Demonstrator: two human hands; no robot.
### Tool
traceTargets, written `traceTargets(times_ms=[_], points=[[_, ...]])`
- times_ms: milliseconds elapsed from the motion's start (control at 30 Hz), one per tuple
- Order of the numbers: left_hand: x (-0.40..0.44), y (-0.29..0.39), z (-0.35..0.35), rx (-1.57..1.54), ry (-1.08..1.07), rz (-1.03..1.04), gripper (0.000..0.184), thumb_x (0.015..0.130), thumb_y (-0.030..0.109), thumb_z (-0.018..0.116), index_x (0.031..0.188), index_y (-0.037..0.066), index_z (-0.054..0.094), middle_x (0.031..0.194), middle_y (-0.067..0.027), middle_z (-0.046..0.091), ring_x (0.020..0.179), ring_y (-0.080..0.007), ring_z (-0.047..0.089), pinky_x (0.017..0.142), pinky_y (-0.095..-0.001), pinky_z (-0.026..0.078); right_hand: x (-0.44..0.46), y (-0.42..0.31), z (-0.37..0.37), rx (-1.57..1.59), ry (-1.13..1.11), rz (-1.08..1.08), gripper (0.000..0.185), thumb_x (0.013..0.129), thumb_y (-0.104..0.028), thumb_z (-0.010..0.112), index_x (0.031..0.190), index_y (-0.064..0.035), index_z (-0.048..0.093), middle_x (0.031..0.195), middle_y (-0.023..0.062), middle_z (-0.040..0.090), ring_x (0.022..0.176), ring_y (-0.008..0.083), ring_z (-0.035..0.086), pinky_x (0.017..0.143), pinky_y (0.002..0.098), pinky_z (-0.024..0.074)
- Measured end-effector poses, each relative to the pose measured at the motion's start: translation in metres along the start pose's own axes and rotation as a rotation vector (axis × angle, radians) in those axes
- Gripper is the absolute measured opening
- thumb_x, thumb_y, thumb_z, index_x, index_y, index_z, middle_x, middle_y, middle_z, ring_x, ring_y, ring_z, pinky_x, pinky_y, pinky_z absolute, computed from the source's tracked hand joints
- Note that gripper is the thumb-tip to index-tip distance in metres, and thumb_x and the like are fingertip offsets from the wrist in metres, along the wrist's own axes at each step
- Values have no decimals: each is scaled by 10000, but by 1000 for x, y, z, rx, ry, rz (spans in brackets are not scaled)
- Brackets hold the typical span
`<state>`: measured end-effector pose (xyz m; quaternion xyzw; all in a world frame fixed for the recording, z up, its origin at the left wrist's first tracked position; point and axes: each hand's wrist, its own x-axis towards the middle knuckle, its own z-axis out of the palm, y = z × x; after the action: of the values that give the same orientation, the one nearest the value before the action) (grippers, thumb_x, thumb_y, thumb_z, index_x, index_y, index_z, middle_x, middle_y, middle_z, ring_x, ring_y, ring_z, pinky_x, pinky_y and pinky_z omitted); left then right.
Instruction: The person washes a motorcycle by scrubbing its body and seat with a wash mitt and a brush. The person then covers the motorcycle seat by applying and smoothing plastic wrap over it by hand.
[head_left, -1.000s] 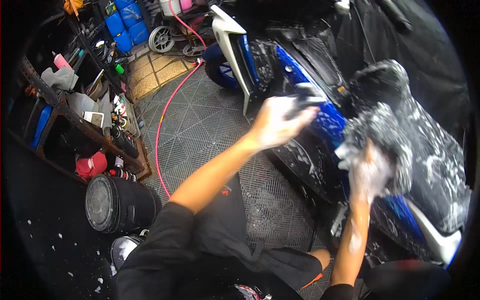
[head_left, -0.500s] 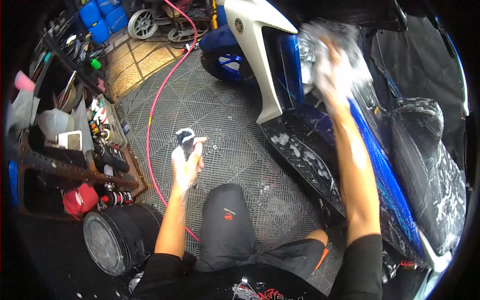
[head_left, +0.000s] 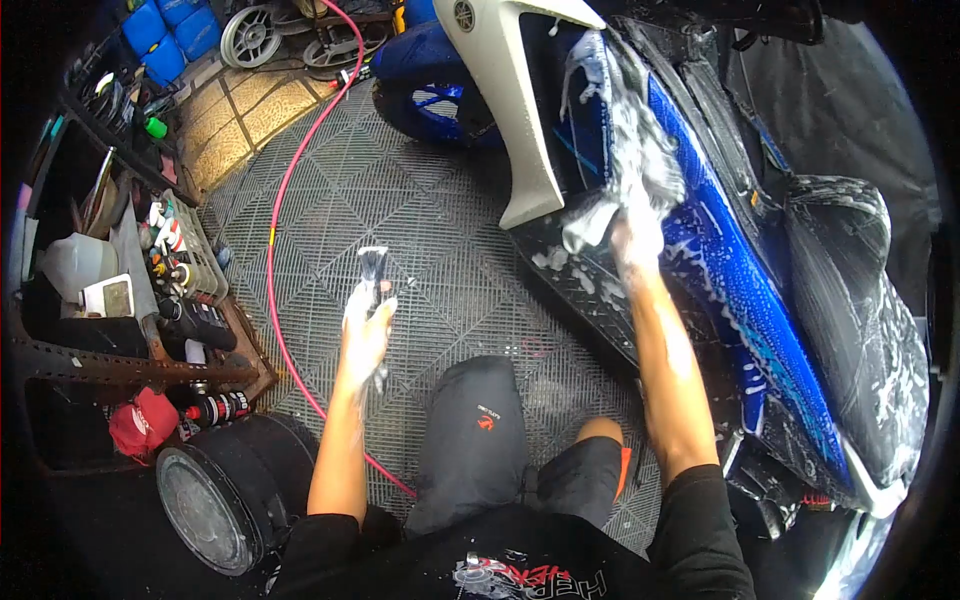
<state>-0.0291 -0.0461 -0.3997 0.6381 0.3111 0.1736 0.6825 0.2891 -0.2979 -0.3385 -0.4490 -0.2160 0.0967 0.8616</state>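
Observation:
A blue, white and black scooter (head_left: pixel 740 290) with streaks of foam on its panels and seat stands at the right. My right hand (head_left: pixel 637 243) is closed on a soapy grey wash mitt or cloth (head_left: pixel 645 160), which lies against the inner front panel beside the blue trim; its fingers are partly covered by foam. Over the floor, left of the scooter, my left hand (head_left: pixel 366 325) grips a small dark brush (head_left: pixel 373 266) with its bristles up and foam at the tip. Foam also coats both hands.
A pink hose (head_left: pixel 272 270) curves over the grey grid floor (head_left: pixel 450 310). At the left are a rusty shelf (head_left: pixel 130 365) with bottles, a red cap (head_left: pixel 143 424) and a black drum (head_left: pixel 210 510). Blue containers (head_left: pixel 170 35) and loose wheels (head_left: pixel 250 37) stand at the back.
My right hand has moved down the scooter's front panel with the mitt, leaving foam behind. Compared with one second ago, my left hand has drawn away from the scooter, still holding the brush.

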Motion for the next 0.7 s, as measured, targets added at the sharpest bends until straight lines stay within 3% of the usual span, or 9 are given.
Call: traceTargets(times_ms=[200,333,400,433,467,500,533,567,700], points=[[-18,72,59,-355,-89,98,164,987,175,676,987,13,650,679,49,511,522,-16,407,457,-192,303,96,-119,126,-1257,-162,-69,465,1005,-352,557,1410,-125,574,1307,181,660,1062,270,691,896,380,548],[-27,98,84,-453,-276,270,341,992,341,633,1049,4,631,843,-64,654,557,-31,466,453,-178,318,85,-119,160,-1017,-237,-209,591,975,-406,609,1471,-104,502,1305,206,652,1094,277,679,880,374,558],[-29,102,98,-565,-335,368,415,995,348,607,1152,-36,622,1000,-132,679,716,-116,604,609,-231,485,53,-121,161,-865,-175,-135,816,916,-476,684,1541,-48,381,1307,255,632,1139,277,658,865,346,568],[-31,103,108,-560,-305,394,424,997,346,601,1157,-46,620,1061,-139,669,824,-149,633,677,-264,516,57,-90,126,-725,-140,-217,789,921,-397,681,1532,-6,370,1247,237,658,1081,242,676,837,309,568],[-30,102,118,-559,-268,430,433,999,345,594,1162,-56,618,1122,-145,660,933,-183,661,745,-296,548,16,-106,138,-686,69,21,704,915,-307,681,1487,10,419,1151,181,685,990,222,681,832,307,558],[-25,95,125,-558,-290,392,417,1000,352,592,1099,-50,643,1172,-146,646,1057,-217,656,827,-342,559,0,-83,107,-897,110,-171,598,904,-216,674,1417,21,478,1035,124,693,893,189,671,793,303,555],[-22,90,135,-562,-279,391,383,1001,341,587,1026,-32,668,1156,-145,653,1033,-215,656,853,-373,549,-17,-69,81,-1028,168,-410,533,880,-199,700,1343,11,540,993,115,693,881,176,664,780,304,548],[-17,81,148,-560,-233,369,372,991,331,587,1068,-25,658,1123,-144,666,982,-212,676,816,-357,543,-25,-67,60,-755,84,-323,313,830,-105,688,1104,20,601,837,113,663,696,167,634,620,286,521],[4,20,190,-727,-264,244,301,983,311,599,1032,20,661,1101,-124,679,944,-200,689,733,-320,520,-46,-86,87,-591,154,-552,153,786,-6,649,937,-12,671,746,155,614,639,240,593,581,345,477]])
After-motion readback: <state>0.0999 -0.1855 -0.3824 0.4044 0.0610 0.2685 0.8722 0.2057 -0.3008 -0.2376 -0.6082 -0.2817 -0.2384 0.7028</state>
